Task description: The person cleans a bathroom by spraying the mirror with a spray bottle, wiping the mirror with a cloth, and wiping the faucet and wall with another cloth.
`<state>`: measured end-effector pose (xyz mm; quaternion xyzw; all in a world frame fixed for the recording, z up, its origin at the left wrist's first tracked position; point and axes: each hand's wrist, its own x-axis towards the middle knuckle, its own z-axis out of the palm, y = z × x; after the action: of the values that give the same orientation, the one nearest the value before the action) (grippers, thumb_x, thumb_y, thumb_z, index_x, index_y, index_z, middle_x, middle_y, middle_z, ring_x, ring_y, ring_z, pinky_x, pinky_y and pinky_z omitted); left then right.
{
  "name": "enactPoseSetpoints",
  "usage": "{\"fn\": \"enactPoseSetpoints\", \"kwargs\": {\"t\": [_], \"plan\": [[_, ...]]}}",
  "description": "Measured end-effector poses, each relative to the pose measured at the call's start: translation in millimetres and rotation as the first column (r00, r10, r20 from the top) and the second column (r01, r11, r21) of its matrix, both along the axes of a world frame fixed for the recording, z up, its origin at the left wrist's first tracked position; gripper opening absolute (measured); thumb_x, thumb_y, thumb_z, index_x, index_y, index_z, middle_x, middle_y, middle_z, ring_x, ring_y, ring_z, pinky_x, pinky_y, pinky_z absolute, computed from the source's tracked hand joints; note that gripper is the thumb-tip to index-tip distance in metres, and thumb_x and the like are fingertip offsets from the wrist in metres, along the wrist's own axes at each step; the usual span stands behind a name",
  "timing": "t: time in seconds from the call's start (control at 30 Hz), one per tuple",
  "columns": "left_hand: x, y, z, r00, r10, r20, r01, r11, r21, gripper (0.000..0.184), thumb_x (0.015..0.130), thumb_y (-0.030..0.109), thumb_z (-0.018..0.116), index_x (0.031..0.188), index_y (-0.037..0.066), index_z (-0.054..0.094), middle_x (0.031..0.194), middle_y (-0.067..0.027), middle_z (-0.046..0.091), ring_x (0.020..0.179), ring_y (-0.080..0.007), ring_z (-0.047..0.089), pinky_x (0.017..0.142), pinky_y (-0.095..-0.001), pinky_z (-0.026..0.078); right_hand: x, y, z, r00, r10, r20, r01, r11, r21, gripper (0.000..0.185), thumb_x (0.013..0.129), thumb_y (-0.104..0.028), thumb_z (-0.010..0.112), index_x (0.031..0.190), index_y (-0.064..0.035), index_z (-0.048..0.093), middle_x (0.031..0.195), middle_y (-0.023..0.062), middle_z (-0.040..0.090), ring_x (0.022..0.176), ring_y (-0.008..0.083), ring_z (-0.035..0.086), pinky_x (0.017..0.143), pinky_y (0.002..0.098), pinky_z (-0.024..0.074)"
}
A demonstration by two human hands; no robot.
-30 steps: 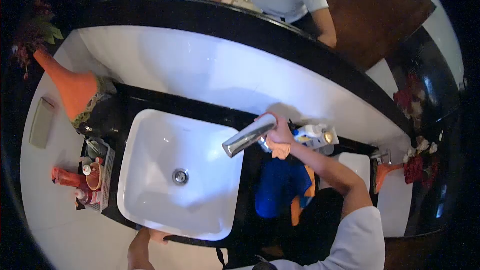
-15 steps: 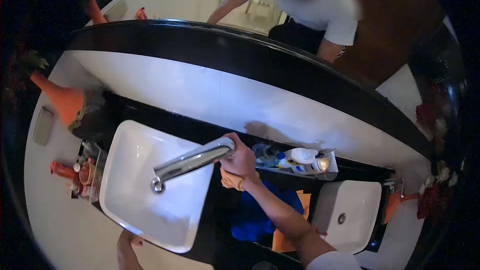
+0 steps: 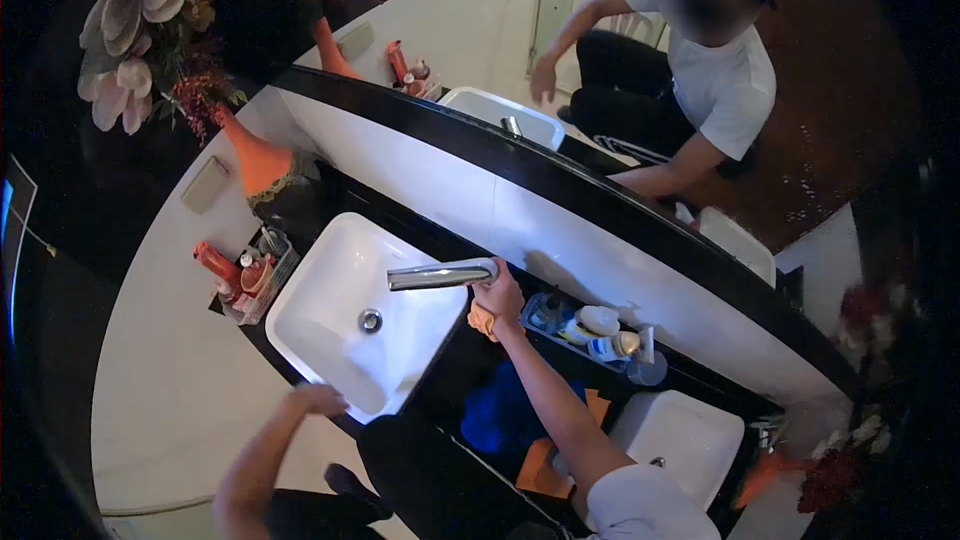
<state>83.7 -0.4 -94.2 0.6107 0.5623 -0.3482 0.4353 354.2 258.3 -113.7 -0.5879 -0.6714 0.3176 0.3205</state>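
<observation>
Right grip: the right hand [image 3: 503, 293] was closed on a crumpled, peach-orange cloth [image 3: 482, 320], pressing it around the upright of a shiny, tubular chrome faucet [image 3: 440, 275].
Right arm: stretched forward across the counter, elbow nearly straight, the short white sleeve [image 3: 640, 502] at the lower edge.
Left hand: the left hand [image 3: 318, 400] hung near the basin's front corner, forearm slanting up, fingers loosely extended; contact with the rim was unclear.
Basin: a white, round-cornered ceramic basin [image 3: 325, 335] sat under the spout, its round metal drain [image 3: 370, 320] visible.
Counter: glossy black countertop [image 3: 447, 368], with a dark blue, soft-looking cloth [image 3: 490, 412] lying beside the basin.
Right side: a long tray of bottles [image 3: 600, 330], then a second white basin [image 3: 690, 435].
Left side: a perforated basket [image 3: 285, 270] holding red containers, near an orange-and-black vase [image 3: 258, 165].
Room: pale, smooth wall [image 3: 440, 185] below a black-edged mirror [image 3: 580, 165] reflecting the person.
</observation>
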Motion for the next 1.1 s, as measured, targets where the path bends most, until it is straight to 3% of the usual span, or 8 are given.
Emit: {"fn": "enactPoseSetpoints", "kwargs": {"t": [0.2,0.43,0.5,0.6,0.63,0.73,0.9,1.1], "plan": [[5.0,36.0,116.2,0.904,0.421,0.080,-0.381,0.706,0.596,0.049,0.084,0.042,0.054,0.121,0.009,0.056,0.117,-0.0159,0.058,0.107,-0.0329,0.056,0.092,-0.0412,0.044,-2.7,-2.1,2.0,0.999,-0.024,-0.024,0.024,1.000,-0.019,0.035,0.075,-0.031,0.065,0.103,-0.0135,0.054,0.089,0.0157,0.065,0.085,0.0384,0.061,0.069,0.0473,0.0483],[94.9,129.9,145.9,0.655,0.413,0.633,-0.583,0.809,0.076,0.044,0.088,0.044,0.053,0.107,0.005,0.061,0.089,-0.0088,0.064,0.079,-0.0160,0.063,0.066,-0.0303,0.052,36.2,-5.2,29.9,0.933,0.085,0.351,-0.056,0.994,-0.092,0.061,0.073,-0.055,0.063,0.113,-0.0090,0.056,0.104,0.0164,0.063,0.101,0.0320,0.059,0.087,0.0402,0.0458],[130.9,160.1,168.5,0.705,0.443,0.553,-0.556,0.830,0.044,0.047,0.090,0.046,0.049,0.105,0.003,0.060,0.086,-0.0093,0.062,0.078,-0.0164,0.062,0.065,-0.0289,0.052,62.3,5.3,21.6,0.934,-0.058,-0.352,0.007,0.989,-0.146,0.044,0.085,-0.040,0.058,0.103,0.0008,0.062,0.098,0.0103,0.062,0.088,0.0209,0.058,0.081,0.0329,0.0470],[168.0,202.7,143.4,0.638,0.110,0.762,-0.442,0.863,0.245,0.052,0.090,0.049,0.044,0.099,0.000,0.061,0.077,-0.0115,0.063,0.071,-0.0205,0.063,0.059,-0.0320,0.051,94.0,-31.9,102.9,-0.132,-0.321,-0.938,-0.514,0.831,-0.212,0.040,0.090,-0.030,0.053,0.112,0.0026,0.055,0.108,0.0172,0.060,0.101,0.0287,0.056,0.091,0.0369,0.0417],[183.3,214.6,131.8,0.642,0.091,0.761,-0.422,0.871,0.252,0.052,0.090,0.049,0.044,0.099,0.000,0.061,0.077,-0.0115,0.063,0.071,-0.0205,0.063,0.059,-0.0320,0.051,89.0,-40.4,101.1,-0.142,-0.312,-0.939,-0.496,0.844,-0.205,0.040,0.090,-0.030,0.053,0.112,0.0026,0.055,0.108,0.0172,0.060,0.101,0.0287,0.056,0.091,0.0369,0.0417],[222.9,227.7,133.6,0.496,-0.168,0.852,-0.642,0.589,0.490,0.047,0.090,0.042,0.047,0.097,-0.004,0.059,0.076,-0.0177,0.063,0.068,-0.0253,0.063,0.061,-0.0366,0.050,74.1,-69.1,120.7,0.729,0.038,-0.683,0.221,0.932,0.288,0.037,0.090,-0.021,0.054,0.118,0.0011,0.046,0.108,0.0119,0.056,0.100,0.0251,0.055,0.092,0.0350,0.0412],[229.7,200.0,247.3,0.227,-0.012,0.974,-0.625,0.765,0.155,0.030,0.091,0.028,0.051,0.097,0.000,0.061,0.084,-0.0137,0.065,0.072,-0.0168,0.062,0.063,-0.0301,0.049,125.6,-91.3,228.8,0.800,-0.162,-0.578,0.264,0.960,0.096,0.026,0.089,-0.023,0.059,0.104,-0.0023,0.053,0.098,0.0077,0.057,0.091,0.0158,0.054,0.083,0.0324,0.0456],[191.5,256.5,404.4,0.240,-0.577,0.781,-0.672,0.481,0.562,0.018,0.092,0.018,0.053,0.093,0.002,0.061,0.088,-0.0041,0.061,0.080,-0.0132,0.059,0.078,-0.0268,0.047,247.4,-52.0,480.7,0.799,-0.362,-0.480,0.543,0.090,0.835,0.025,0.091,-0.018,0.054,0.105,0.0027,0.057,0.105,0.0105,0.058,0.101,0.0205,0.053,0.091,0.0331,0.0398]]}}
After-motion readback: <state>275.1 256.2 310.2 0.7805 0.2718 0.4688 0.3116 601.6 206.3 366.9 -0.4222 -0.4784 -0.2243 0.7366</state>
